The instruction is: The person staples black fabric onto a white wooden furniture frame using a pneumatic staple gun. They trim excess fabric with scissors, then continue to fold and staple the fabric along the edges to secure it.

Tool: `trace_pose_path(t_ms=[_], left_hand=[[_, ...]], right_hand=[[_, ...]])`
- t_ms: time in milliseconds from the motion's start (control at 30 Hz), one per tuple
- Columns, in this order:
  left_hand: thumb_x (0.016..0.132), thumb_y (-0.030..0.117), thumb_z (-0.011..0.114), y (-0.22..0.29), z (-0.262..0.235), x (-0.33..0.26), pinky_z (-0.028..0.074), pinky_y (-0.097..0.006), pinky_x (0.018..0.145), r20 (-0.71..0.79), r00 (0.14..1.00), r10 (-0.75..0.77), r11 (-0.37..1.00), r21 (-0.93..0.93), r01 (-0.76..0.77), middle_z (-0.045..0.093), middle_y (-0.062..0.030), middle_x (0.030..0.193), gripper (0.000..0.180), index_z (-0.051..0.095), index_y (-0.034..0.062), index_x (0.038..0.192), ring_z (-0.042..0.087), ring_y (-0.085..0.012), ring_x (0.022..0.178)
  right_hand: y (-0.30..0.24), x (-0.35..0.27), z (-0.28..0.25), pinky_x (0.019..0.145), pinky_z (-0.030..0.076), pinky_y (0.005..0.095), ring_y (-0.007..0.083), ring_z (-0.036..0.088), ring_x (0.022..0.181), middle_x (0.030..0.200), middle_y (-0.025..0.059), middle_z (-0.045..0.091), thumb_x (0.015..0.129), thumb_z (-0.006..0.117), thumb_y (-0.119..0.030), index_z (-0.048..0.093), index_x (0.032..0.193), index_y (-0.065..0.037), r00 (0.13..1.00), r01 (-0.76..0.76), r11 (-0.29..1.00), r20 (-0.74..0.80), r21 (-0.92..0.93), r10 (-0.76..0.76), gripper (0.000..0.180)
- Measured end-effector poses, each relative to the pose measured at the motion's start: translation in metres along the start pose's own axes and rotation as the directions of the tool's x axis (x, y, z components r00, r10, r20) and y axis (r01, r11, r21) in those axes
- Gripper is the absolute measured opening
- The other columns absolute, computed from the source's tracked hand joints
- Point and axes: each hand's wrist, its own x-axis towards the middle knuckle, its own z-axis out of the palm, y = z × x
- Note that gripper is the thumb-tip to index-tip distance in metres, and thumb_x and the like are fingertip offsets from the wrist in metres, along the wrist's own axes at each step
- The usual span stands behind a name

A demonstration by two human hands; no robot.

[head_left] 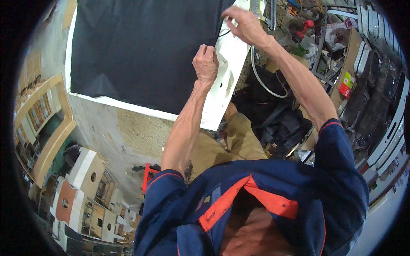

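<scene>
L hand [206, 64] curled at blk cloth [145, 51], R hand [247, 24] arched

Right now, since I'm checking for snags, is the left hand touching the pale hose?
Apart: in the head view, part of the white panel shows between the left hand and the pale hose.

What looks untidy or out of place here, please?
Black material lies crumpled beside the person's leg, and a red-and-black object sits near crumpled plastic, so that side looks untidy. The black sheet also looks wrinkled toward its lower-left corner.
</scene>
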Motion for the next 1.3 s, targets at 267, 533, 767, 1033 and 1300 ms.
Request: trace_pose_path(t_ms=[267, 533, 767, 1033, 1300], left_hand=[[0.079, -0.001, 0.075, -0.003, 0.0, 0.001, 0.052, -0.043, 0.061, -0.024, 0.998, -0.063, 0.996, -0.068, 0.061, 0.063, -0.0124, 0.084, 0.016, 0.064, 0.0026, 0.089, 0.065, -0.0323, 0.07], [0.079, -0.003, 0.075, 0.001, 0.0, 0.0, 0.055, -0.039, 0.063, -0.05, 0.995, -0.082, 0.992, -0.1, 0.076, 0.064, -0.0111, 0.083, 0.017, 0.068, 0.0027, 0.094, 0.067, -0.0292, 0.069], [0.081, -0.001, 0.073, 0.001, 0.002, -0.004, 0.055, -0.043, 0.066, -0.031, 0.995, -0.091, 0.994, -0.062, 0.089, 0.064, -0.0104, 0.088, 0.019, 0.07, 0.0053, 0.099, 0.068, -0.0315, 0.075], [0.087, 0.002, 0.072, 0.004, 0.001, -0.009, 0.057, -0.041, 0.07, 0.065, 0.997, -0.04, 0.995, 0.089, 0.034, 0.065, -0.008, 0.093, 0.025, 0.072, 0.0081, 0.111, 0.068, -0.028, 0.083], [0.095, 0.008, 0.064, 0.018, -0.004, -0.013, 0.053, -0.043, 0.076, 0.152, 0.988, -0.025, 0.992, 0.127, 0.006, 0.058, -0.0117, 0.112, 0.026, 0.067, -0.0001, 0.12, 0.061, -0.0292, 0.094]], right_hand=[[0.009, 0.003, 0.016, 0.086, 0.06, 0.0403, 0.031, 0.068, 0.104, 0.129, 0.0121, 0.057, 0.086, 0.073, -0.004, 0.066, 0.124, -0.011, 0.943, 0.286, 0.958, 0.188, -0.032, -0.275, 0.04], [0.019, 0.011, 0.022, 0.088, 0.061, 0.0367, 0.0265, 0.066, 0.108, 0.117, 0.0091, 0.06, 0.085, 0.068, -0.004, 0.066, 0.105, -0.005, 0.827, 0.498, 0.864, 0.344, -0.078, -0.445, 0.021], [0.026, 0.008, 0.017, 0.088, 0.061, 0.0366, 0.0259, 0.065, 0.107, 0.111, 0.0077, 0.061, 0.084, 0.067, -0.003, 0.065, 0.1, -0.004, 0.778, 0.556, 0.829, 0.39, -0.059, -0.493, 0.017], [0.025, 0.006, 0.02, 0.09, 0.06, 0.036, 0.0269, 0.064, 0.108, 0.112, 0.0074, 0.061, 0.084, 0.066, 0.0, 0.066, 0.102, -0.003, 0.773, 0.55, 0.833, 0.415, -0.063, -0.479, 0.018], [0.009, 0.009, 0.011, 0.094, 0.059, 0.0413, 0.0327, 0.063, 0.112, 0.122, 0.0122, 0.06, 0.081, 0.07, 0.001, 0.067, 0.113, -0.002, 0.801, 0.499, 0.857, 0.445, -0.129, -0.399, 0.032]])
